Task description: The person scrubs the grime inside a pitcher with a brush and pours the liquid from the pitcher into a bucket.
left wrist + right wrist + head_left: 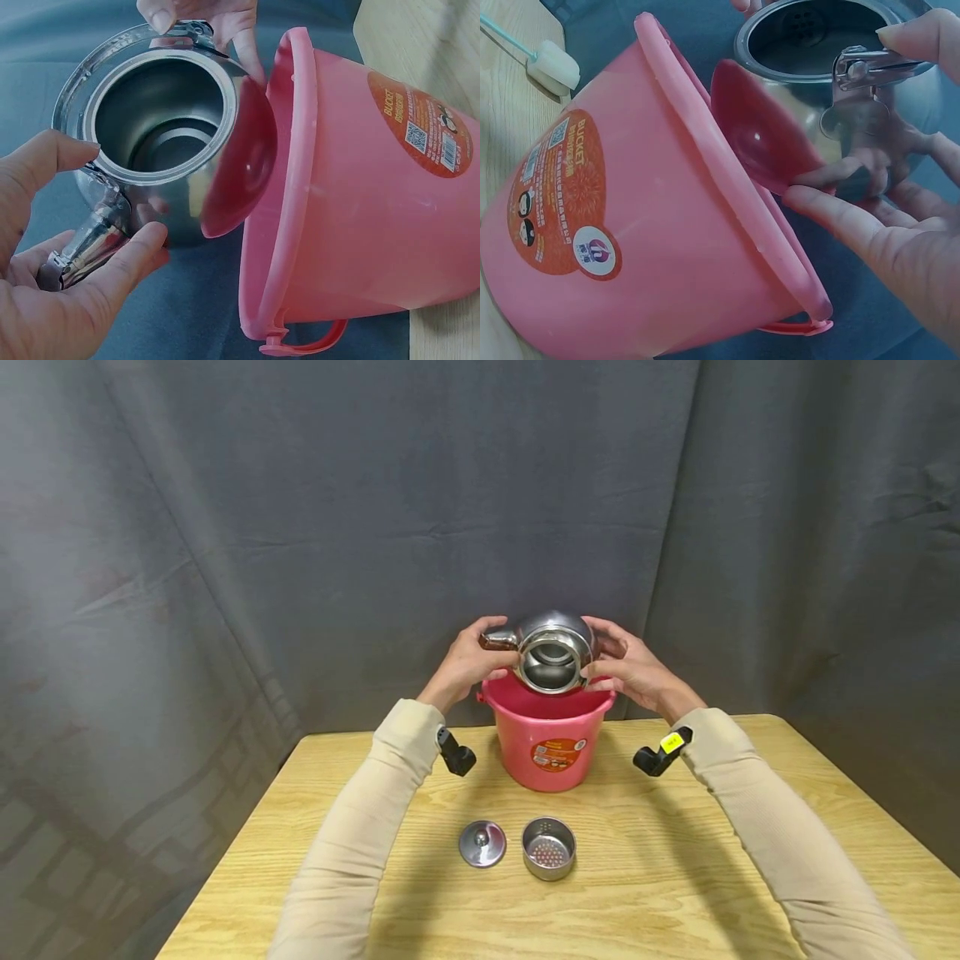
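Observation:
A shiny stainless steel teapot [553, 652] is tipped over the mouth of a pink bucket [551, 735], its lidless opening facing me. My left hand [468, 662] grips it around the spout, the thumb near the rim. On the opposite side my right hand [633, 668] holds the body, with the thumb by the handle hinge [855, 69]. The metal handle [71, 97] lies folded down around the rim. Inside, the pot looks bare in the left wrist view; small holes show in its wall in the right wrist view.
A steel lid [482, 843] with a knob and a perforated strainer cup [548, 850] lie on the wooden table [637, 893] before the bucket. A white sponge brush [553, 69] with a teal handle shows in the right wrist view. Grey curtains [420, 527] hang behind.

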Demonstrator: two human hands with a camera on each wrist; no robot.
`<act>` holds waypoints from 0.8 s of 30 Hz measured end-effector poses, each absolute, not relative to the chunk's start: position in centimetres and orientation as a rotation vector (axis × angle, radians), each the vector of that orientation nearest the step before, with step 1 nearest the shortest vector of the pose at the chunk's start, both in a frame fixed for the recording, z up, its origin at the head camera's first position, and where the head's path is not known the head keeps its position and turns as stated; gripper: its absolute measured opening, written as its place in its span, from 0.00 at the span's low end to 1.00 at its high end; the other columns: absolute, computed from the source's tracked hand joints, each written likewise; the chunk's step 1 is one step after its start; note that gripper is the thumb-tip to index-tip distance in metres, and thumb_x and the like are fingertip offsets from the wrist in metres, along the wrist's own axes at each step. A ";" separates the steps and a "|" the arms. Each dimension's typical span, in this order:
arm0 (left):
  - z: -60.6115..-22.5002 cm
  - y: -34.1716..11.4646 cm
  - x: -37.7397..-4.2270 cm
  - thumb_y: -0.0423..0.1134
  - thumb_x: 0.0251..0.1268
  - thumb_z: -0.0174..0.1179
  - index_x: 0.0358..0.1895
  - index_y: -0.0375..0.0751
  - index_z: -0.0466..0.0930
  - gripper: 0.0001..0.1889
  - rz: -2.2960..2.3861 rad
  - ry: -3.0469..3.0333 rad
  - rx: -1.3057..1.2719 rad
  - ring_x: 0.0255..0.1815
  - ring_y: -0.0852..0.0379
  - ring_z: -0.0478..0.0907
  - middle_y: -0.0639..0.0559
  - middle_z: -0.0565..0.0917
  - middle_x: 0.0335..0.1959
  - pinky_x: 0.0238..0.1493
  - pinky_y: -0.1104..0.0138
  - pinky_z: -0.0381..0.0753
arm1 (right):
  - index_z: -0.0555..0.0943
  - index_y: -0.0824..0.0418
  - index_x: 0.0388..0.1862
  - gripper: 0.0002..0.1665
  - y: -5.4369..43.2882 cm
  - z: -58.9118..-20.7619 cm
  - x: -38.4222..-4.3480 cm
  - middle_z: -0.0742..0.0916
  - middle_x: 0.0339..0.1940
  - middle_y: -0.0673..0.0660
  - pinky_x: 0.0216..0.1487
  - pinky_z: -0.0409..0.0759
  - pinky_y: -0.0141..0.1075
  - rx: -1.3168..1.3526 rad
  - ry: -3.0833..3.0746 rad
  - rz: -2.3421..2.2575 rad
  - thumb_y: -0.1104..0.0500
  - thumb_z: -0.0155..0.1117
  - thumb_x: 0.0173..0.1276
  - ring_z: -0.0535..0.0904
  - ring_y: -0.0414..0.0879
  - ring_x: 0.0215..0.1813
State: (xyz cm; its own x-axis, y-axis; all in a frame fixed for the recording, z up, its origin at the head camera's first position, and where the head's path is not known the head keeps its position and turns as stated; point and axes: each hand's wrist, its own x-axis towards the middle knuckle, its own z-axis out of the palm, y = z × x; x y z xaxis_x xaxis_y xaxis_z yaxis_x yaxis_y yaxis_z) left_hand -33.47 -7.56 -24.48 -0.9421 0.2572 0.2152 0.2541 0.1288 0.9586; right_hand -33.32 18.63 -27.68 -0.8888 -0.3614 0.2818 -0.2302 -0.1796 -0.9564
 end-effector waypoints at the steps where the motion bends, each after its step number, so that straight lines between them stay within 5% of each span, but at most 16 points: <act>1: -24.5 -7.6 -33.4 0.26 0.52 0.67 0.70 0.42 0.65 0.38 1.994 2.366 0.535 0.33 0.52 0.81 0.40 0.80 0.46 0.48 0.51 0.80 | 0.59 0.54 0.74 0.49 18.7 -27.7 -33.4 0.72 0.60 0.60 0.41 0.83 0.45 -0.707 1.948 -2.242 0.79 0.61 0.55 0.77 0.50 0.50; 9: -24.4 -7.6 -33.6 0.26 0.49 0.69 0.63 0.40 0.71 0.33 1.958 2.467 0.576 0.37 0.51 0.79 0.40 0.79 0.46 0.50 0.49 0.78 | 0.58 0.50 0.76 0.53 18.7 -27.6 -33.5 0.68 0.66 0.61 0.45 0.82 0.42 -0.711 1.987 -2.220 0.80 0.63 0.55 0.73 0.51 0.55; 24: -24.2 -7.8 -33.6 0.27 0.50 0.69 0.67 0.43 0.68 0.37 1.873 2.560 0.576 0.41 0.49 0.78 0.41 0.77 0.50 0.49 0.49 0.78 | 0.54 0.51 0.78 0.58 18.6 -27.6 -33.7 0.62 0.73 0.63 0.50 0.79 0.35 -0.819 2.187 -2.128 0.81 0.64 0.52 0.60 0.55 0.71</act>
